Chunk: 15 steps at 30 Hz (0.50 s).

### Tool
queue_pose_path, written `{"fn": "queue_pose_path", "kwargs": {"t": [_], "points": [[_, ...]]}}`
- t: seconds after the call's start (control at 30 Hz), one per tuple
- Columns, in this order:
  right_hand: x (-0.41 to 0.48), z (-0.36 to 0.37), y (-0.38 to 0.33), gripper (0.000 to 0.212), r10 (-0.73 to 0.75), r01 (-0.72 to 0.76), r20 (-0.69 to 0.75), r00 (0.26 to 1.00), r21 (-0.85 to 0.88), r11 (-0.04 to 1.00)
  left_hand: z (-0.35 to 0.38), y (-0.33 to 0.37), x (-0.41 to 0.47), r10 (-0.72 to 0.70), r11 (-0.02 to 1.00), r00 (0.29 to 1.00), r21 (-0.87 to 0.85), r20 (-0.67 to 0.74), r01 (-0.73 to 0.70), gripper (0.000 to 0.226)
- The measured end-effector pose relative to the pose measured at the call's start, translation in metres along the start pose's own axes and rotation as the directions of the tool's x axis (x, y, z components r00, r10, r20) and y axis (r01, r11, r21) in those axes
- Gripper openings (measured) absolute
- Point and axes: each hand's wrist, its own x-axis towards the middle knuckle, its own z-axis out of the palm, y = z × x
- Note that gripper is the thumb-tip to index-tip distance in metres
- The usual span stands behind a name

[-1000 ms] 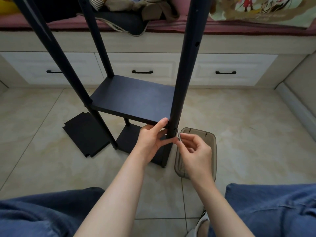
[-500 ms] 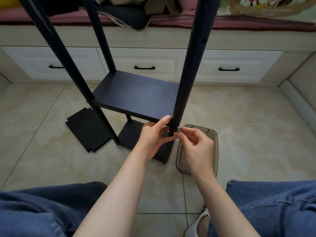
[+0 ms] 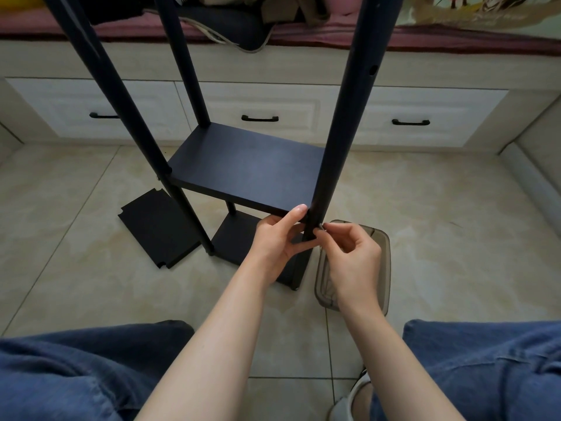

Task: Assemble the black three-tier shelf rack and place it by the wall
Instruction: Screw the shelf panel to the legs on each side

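On a beige tiled floor (image 3: 440,223), before a long bank of white drawers with black bar handles (image 3: 394,104), a partly built black three-tier shelf rack (image 3: 194,95) stands upright just in front of the blue-jeaned knees (image 3: 76,369) of a seated person. Its round black posts run up out of the top of the view. A flat black middle shelf (image 3: 249,165) sits fixed among them, and a black bottom shelf (image 3: 239,241) lies close to the tiles beneath it. A loose black shelf panel with notched corners (image 3: 154,229) lies flat on the floor just left of the rack. A smoky translucent plastic tray (image 3: 381,247) rests on the tiles just right of the rack's nearest post (image 3: 343,132). The left hand (image 3: 277,241) grips that post at the front right corner of the middle shelf, with the forefinger laid on the shelf's top edge and the thumb curled underneath. The right hand (image 3: 353,259), fingers curled, pinches a small silvery metal fastener (image 3: 321,226) between thumb and forefinger and holds it against the side of the same post, just below the shelf. Whether the piece is a screw or a key is too small to tell.
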Motion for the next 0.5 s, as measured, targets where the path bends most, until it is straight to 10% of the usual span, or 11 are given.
{"fn": "queue_pose_path", "kwargs": {"t": [0.5], "points": [[-0.0035, 0.0046, 0.0009, 0.012, 0.152, -0.143, -0.05, 0.987, 0.146, 0.979, 0.0033, -0.0035, -0.0021, 0.014, 1.0, 0.999, 0.009, -0.037, -0.014, 0.034]]}}
